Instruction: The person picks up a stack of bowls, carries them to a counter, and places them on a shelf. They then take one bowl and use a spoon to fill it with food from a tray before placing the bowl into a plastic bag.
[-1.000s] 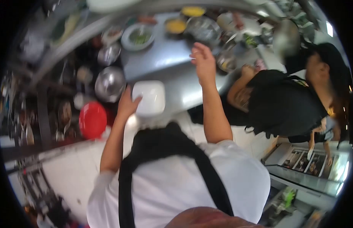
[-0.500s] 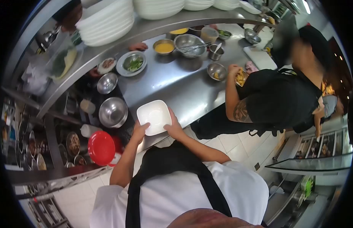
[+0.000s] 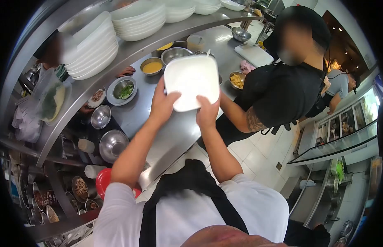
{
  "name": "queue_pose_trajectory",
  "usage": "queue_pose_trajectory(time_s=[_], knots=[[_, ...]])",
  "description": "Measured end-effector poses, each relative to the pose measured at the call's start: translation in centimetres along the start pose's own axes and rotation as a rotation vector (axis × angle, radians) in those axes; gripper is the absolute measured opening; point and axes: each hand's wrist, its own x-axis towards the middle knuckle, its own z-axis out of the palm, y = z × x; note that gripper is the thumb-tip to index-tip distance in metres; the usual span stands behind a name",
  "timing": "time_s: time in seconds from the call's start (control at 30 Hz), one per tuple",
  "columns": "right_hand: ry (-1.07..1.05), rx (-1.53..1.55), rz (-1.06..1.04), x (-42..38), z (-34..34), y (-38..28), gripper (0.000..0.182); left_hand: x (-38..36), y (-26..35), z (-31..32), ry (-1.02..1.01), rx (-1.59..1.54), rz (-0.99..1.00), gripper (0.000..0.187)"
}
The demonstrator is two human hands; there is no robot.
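Both my hands hold a white, square bowl (image 3: 192, 80) with rounded corners, raised above the steel counter (image 3: 160, 123). My left hand (image 3: 162, 103) grips its lower left side, the thumb lying on the near edge. On the lower right, my right hand (image 3: 208, 112) is closed round the rim with its thumb over the edge. Past the bowl, partly covered by it, stands a steel mixing bowl (image 3: 173, 53). Left of that is a bowl of yellow liquid (image 3: 151, 66). Chopped greens (image 3: 125, 91) sit in a bowl on a plate farther left.
Stacked white bowls (image 3: 94, 49) line the overhead shelf (image 3: 134, 55). A co-worker in black (image 3: 278, 94) stands close on my right, near a bowl of yellow pieces (image 3: 237, 80). Steel bowls (image 3: 113, 145) and a red bowl (image 3: 103, 181) are at left.
My hands have lifted the white bowl up and away from me, over the counter. My view has shifted, and the co-worker's head has turned toward me.
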Motion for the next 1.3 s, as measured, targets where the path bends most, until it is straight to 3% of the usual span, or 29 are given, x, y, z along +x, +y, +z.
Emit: queue_pose_trajectory(time_s=[0.03,0.13,0.4,0.5,0.63,0.8,1.0,1.1,1.2,1.3], knots=[[0.045,0.073,-0.008,2.0,0.6,-0.8,0.069,1.7,2.2,1.2,-0.081,0.046,0.065,0.057],[0.113,0.216,-0.047,6.9,2.3,-3.2,0.065,6.3,4.7,4.1,-0.051,0.083,0.095,0.059],[0.186,0.496,-0.003,19.1,1.9,-5.4,0.068,14.0,6.4,9.1,-0.048,0.046,0.118,0.086],[0.24,0.468,-0.026,25.4,0.2,-5.3,0.071,11.3,5.6,8.4,-0.135,0.057,0.105,0.077],[0.466,0.239,-0.058,33.9,-0.9,-6.2,0.071,5.5,1.5,4.1,-0.246,0.197,0.029,0.068],[0.707,-0.011,-0.014,41.5,-0.9,-6.6,0.071,-2.1,-2.8,-1.5,-0.155,0.089,-0.359,0.053],[0.533,-0.399,0.087,48.0,-3.3,-6.0,0.065,-9.8,-4.4,-5.6,0.148,0.029,-0.582,0.046],[0.542,-0.341,0.221,52.0,-4.4,-5.3,0.065,-12.3,-4.9,-6.4,0.226,0.053,-0.637,0.046],[0.239,-0.393,0.328,54.0,-5.9,-5.1,0.059,-13.9,-5.4,-6.4,0.273,0.082,-0.679,0.045],[0.176,-0.52,0.386,55.5,-6.1,-4.8,0.052,-14.9,-5.5,-5.7,0.316,0.11,-0.698,0.044]])
